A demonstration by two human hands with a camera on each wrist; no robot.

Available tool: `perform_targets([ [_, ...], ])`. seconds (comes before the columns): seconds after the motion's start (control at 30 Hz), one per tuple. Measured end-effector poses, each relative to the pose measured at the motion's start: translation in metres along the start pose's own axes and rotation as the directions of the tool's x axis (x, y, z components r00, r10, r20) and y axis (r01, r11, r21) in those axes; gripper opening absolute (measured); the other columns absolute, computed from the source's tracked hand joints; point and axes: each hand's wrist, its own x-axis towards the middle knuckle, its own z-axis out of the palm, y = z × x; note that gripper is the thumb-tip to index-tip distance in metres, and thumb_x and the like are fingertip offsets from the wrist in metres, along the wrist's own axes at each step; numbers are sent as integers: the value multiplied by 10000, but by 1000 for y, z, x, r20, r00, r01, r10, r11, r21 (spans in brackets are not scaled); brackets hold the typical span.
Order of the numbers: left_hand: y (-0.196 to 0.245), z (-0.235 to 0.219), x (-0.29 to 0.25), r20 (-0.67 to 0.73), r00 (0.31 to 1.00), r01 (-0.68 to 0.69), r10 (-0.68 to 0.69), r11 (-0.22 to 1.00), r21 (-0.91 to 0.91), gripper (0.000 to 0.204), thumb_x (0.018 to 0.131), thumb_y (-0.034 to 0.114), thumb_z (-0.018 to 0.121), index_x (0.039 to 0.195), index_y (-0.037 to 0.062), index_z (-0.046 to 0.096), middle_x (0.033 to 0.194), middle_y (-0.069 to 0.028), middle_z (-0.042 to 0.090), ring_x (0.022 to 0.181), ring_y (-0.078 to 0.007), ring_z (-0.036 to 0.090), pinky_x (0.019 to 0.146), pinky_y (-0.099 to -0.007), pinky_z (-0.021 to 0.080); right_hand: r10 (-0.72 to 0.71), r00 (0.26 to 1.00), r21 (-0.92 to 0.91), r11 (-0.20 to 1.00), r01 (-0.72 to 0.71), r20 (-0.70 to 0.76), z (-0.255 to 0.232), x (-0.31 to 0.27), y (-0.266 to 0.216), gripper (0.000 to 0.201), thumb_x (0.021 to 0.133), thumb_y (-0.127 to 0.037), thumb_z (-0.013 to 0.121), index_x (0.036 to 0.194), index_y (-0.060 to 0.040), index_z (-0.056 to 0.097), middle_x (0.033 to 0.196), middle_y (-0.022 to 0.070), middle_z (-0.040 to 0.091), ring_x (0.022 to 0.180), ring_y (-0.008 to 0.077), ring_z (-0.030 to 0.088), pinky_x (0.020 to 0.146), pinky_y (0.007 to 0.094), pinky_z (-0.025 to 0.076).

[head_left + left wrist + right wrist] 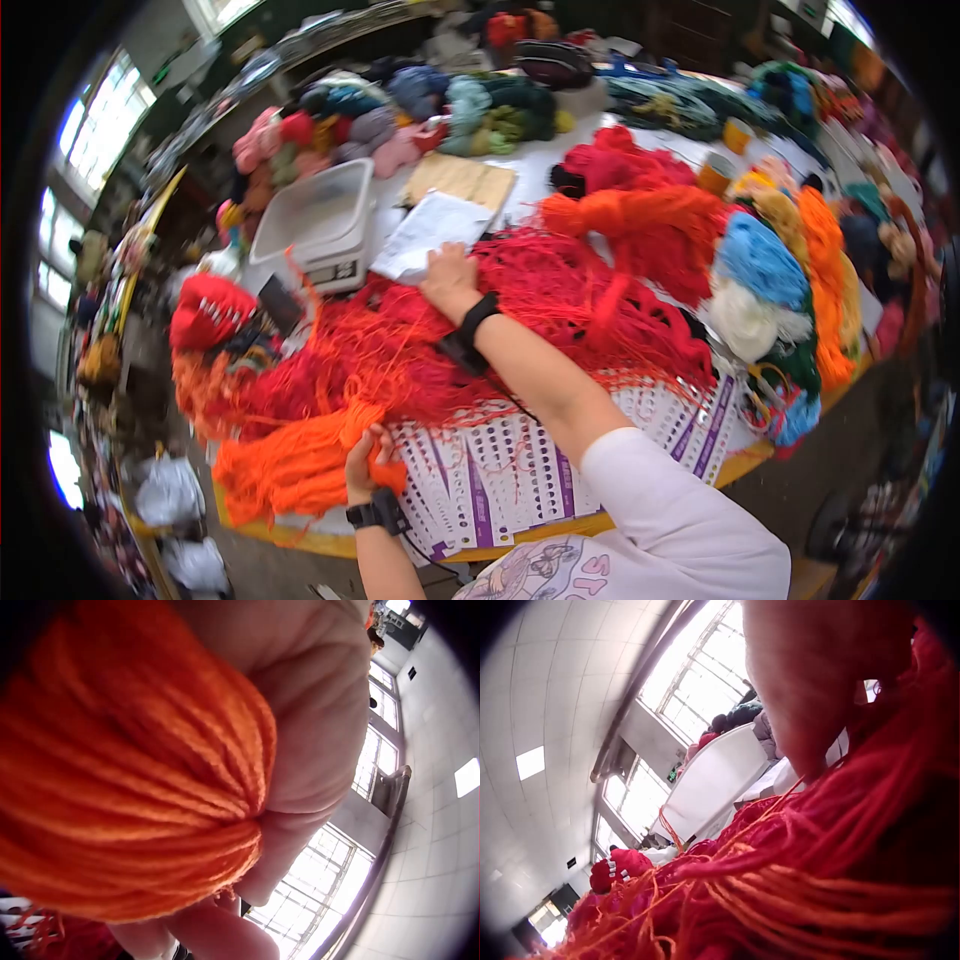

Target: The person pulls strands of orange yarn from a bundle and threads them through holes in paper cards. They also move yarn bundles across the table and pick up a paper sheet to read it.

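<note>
The left hand [368, 462] grips one end of an orange yarn hank [290, 465] at the table's front left; in the left wrist view the gathered orange strands [142, 780] bulge against the palm, with curled fingers [217, 934] beneath. The right hand [452, 277] reaches over a wide heap of red yarn [540, 290], its fingers at the lower edge of a white packet [435, 232]. Whether it holds the packet or some yarn is hidden. In the right wrist view, the hand [817, 682] points down behind red and orange strands [795, 855].
Behind the red heap stands a scale with a white plastic tub [318, 215]. Printed cards with dotted holes [480, 480] line the front edge. Blue, white and orange yarn bundles [765, 260] sit at right, more coloured yarn [420, 100] at the back.
</note>
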Motion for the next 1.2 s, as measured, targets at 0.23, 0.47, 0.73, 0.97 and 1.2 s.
perform_targets([
  [0.23, -3, -7, 2, 48, 999, -17, 22, 996, -84, 221, 896, 222, 456, 971, 41, 559, 827, -64, 602, 556, -115, 494, 609, -276, 472, -62, 965, 308, 941, 141, -254, -10, 1, 25, 146, 742, -237, 590, 789, -123, 667, 835, 81, 610, 833, 254, 567, 713, 355, 482],
  [0.47, -3, 4, 1, 62, 998, -25, 30, 996, -84, 198, 889, 212, 484, 957, 47, 571, 850, -67, 576, 589, -110, 500, 605, -280, 489, -120, 947, 278, 960, 34, 299, -106, -8, 51, 317, 697, -416, 599, 798, -126, 674, 878, 86, 642, 815, 251, 607, 717, 374, 475],
  [0.73, -5, -4, 0, 21, 1000, -2, 4, 993, -118, 203, 870, 217, 509, 955, 43, 569, 843, -75, 582, 605, -128, 508, 631, -280, 463, -524, 821, 82, 829, 552, -227, -7, 59, -18, 230, 702, -105, 581, 917, -164, 637, 968, 56, 577, 976, 245, 520, 716, 367, 485],
  [0.97, -1, -1, 0, 73, 997, 28, -19, 992, -119, 197, 870, 210, 510, 948, 38, 564, 850, -98, 573, 610, -141, 511, 665, -295, 462, -423, 865, -266, 830, 490, 271, 39, 94, -38, 252, 727, -138, 569, 965, -192, 631, 1025, 33, 568, 1032, 228, 478, 838, 519, 327],
  [1.2, -1, 1, 1, 99, 995, 37, -26, 994, -104, 187, 871, 199, 511, 943, 36, 567, 853, -94, 558, 611, -134, 509, 629, -282, 460, -504, 814, -293, 763, 576, 289, -41, 90, -19, 174, 762, -153, 524, 871, -176, 658, 937, 40, 604, 922, 216, 564, 880, 529, 321],
])
